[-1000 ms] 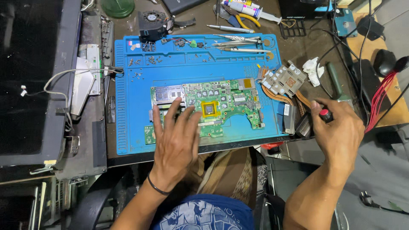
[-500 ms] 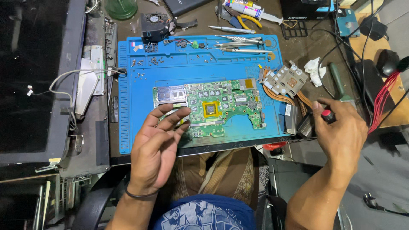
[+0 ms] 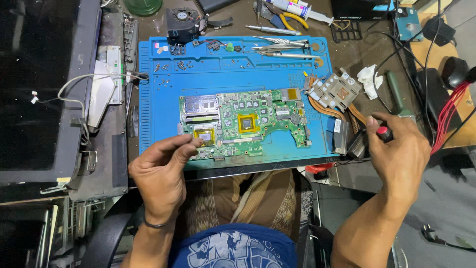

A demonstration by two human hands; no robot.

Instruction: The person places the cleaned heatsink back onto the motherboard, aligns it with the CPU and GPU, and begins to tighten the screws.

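A green laptop motherboard lies flat on a blue work mat. My left hand rests at the board's lower left corner. Its thumb and forefinger are pinched together over the board's edge, and nothing shows between them. My right hand is off the mat's right edge, closed around a screwdriver with a black handle and a red cap. Just left of that hand lies a metal heatsink with copper pipes.
Small screws, tweezers and a fan sit along the mat's far edge. An opened laptop chassis with a white cable fills the left. Red wires, a white rag and cables crowd the right. Yellow-handled pliers lie at the back.
My left hand has lifted off the middle of the motherboard, drawn back to its lower left corner and closed into a pinch. My right hand has stayed put with the screwdriver.
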